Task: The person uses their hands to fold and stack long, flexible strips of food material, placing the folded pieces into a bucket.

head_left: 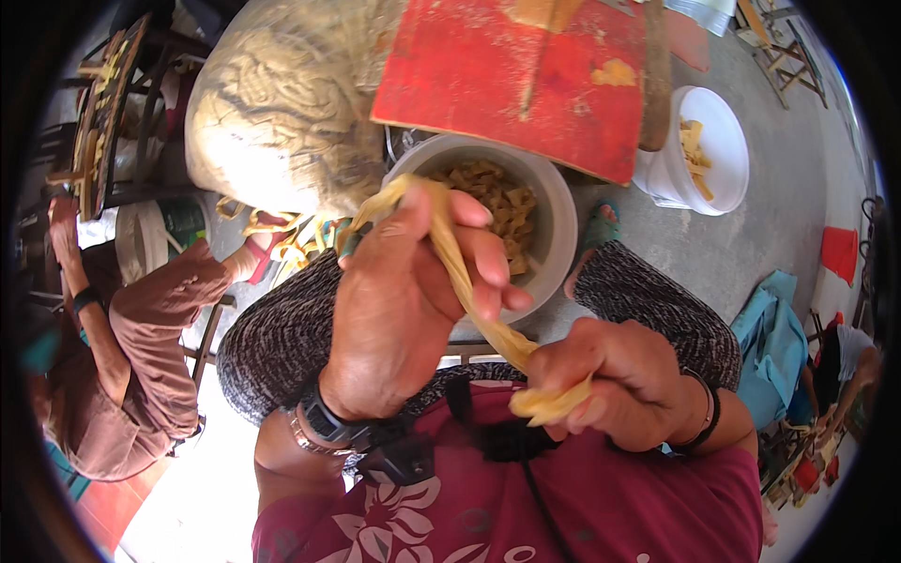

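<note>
A long, limp yellowish strip (456, 271) runs between my two hands. It passes over the index side of my left hand (408, 295), which holds it loosely between thumb and fingers, with part of it draping down behind the thumb. My right hand (612, 383) is closed around the strip's other end, and a short piece sticks out below the fist. Beneath and beyond my hands stands a round pale tub (559, 211) with many short tan pieces (514, 211) in it. My left hand covers part of the tub.
A worn red board (493, 77) overhangs the tub. At its left bulges a clear plastic bag (281, 119) of coiled strips. A white bucket (728, 151) with yellow pieces stands right. A co-worker's brown-trousered leg (158, 317) is at left, near loose strips (303, 243) on the floor.
</note>
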A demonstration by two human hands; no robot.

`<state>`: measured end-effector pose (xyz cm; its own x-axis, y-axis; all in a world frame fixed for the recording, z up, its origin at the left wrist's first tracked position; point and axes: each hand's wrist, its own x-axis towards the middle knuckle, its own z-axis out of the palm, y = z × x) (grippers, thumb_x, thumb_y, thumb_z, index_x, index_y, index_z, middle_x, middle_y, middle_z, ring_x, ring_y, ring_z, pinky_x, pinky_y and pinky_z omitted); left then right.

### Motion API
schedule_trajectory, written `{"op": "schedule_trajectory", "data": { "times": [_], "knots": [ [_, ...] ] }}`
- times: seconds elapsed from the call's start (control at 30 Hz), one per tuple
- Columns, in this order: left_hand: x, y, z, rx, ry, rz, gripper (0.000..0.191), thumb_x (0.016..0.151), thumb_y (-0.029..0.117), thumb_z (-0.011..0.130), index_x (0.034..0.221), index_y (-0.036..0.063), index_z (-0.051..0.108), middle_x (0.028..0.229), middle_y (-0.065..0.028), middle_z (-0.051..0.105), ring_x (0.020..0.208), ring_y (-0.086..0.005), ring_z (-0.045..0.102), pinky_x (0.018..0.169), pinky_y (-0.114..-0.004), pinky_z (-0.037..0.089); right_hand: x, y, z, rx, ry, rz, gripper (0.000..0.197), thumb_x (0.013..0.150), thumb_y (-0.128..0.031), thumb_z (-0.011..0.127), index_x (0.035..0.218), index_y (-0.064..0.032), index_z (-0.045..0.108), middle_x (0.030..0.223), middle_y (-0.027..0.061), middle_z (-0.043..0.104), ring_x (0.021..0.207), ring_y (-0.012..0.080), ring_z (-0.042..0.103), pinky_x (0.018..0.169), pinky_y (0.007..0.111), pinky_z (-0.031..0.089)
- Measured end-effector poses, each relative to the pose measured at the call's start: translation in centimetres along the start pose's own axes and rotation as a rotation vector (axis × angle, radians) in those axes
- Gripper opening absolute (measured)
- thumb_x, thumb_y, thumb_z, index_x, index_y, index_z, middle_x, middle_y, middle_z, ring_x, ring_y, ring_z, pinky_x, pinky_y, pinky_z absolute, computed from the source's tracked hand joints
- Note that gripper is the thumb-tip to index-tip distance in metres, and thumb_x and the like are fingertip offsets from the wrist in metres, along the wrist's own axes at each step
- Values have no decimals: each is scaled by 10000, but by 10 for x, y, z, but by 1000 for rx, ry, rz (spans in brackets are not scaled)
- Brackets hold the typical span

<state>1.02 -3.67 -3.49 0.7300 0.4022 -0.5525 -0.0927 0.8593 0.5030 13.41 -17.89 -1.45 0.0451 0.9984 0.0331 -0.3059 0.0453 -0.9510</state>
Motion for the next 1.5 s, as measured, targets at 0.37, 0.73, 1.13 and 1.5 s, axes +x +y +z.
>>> {"op": "schedule_trajectory", "data": {
  "times": [0.37, 0.73, 1.13, 1.5],
  "knots": [
    [-25, 21, 8, 255, -543, -354, 332, 914, 308, 507, 715, 42, 521, 571, -21, 476, 460, -79, 430, 395, -198, 278, 24, 9, 17, -64, 421, 133, 317, 987, -364, 355, 868, -75, 408, 895, 152, 567, 780, 195, 553, 729, 288, 451],
    [-18, 10, -4, 1341, -420, 1220, 190, 719, 54, 725, 838, -30, 603, 872, -204, 629, 641, -240, 646, 506, -303, 527, 27, -3, -6, -178, 147, 292, 224, 914, -167, 455, 853, -4, 595, 664, 18, 550, 606, 85, 525, 537, 227, 393],
    [-14, 15, -7, 569, -558, 448, 358, 801, -31, 633, 1145, -57, 534, 976, -146, 634, 877, -178, 616, 778, -271, 467, 16, 3, -12, -391, 150, 123, 423, 880, -413, 560, 985, -4, 586, 791, 102, 592, 733, 258, 631, 656, 290, 462],
    [6, 1, -11, 1025, -366, 474, 543, 900, 341, 548, 1302, -12, 458, 1179, -181, 542, 1069, -251, 533, 905, -331, 426, 29, 12, -18, -328, 240, 294, 219, 955, -211, 485, 962, 2, 537, 866, 50, 588, 787, 83, 567, 655, 227, 457]
  ]
}}
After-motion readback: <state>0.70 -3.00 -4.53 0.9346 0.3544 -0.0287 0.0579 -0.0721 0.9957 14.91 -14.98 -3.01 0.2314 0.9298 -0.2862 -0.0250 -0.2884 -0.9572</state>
